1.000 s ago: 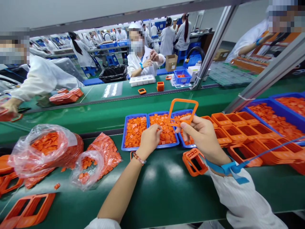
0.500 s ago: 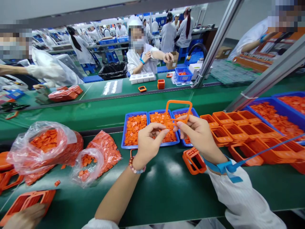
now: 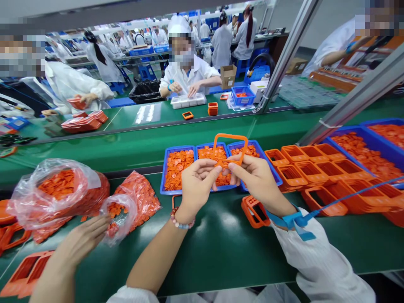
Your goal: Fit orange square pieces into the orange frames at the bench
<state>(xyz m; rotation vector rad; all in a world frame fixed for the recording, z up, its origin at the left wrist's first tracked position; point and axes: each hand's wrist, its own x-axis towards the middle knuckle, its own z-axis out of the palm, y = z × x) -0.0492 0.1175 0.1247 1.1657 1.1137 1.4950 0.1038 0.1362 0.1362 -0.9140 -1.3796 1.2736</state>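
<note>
Since the earlier frame, the orange frame [image 3: 232, 136] has shifted slightly left, and the left hand [image 3: 197, 179] has closed in on its lower edge. Another person's hand [image 3: 85, 237] has moved from the near-left frames to the mouth of the small clear bag [image 3: 139, 202].

The right hand [image 3: 255, 174] has its grip pinched around the lower right part of the orange frame, which stands roughly upright above the bench [image 3: 233, 256], in front of the blue bins [image 3: 162, 181] of small orange pieces [image 3: 179, 166]. The left fingers are bent together by the lower left corner; whether they pinch the rim or a small piece, I cannot tell.

The step in hand looks like close two-handed work along that lower edge. As I judge it, the next move calls for a steady right hand and fine fingertip control from the left, with no twisting of the thin rim. Two-window frames [image 3: 248, 212] lie on the near side, beside the right wrist.
</note>
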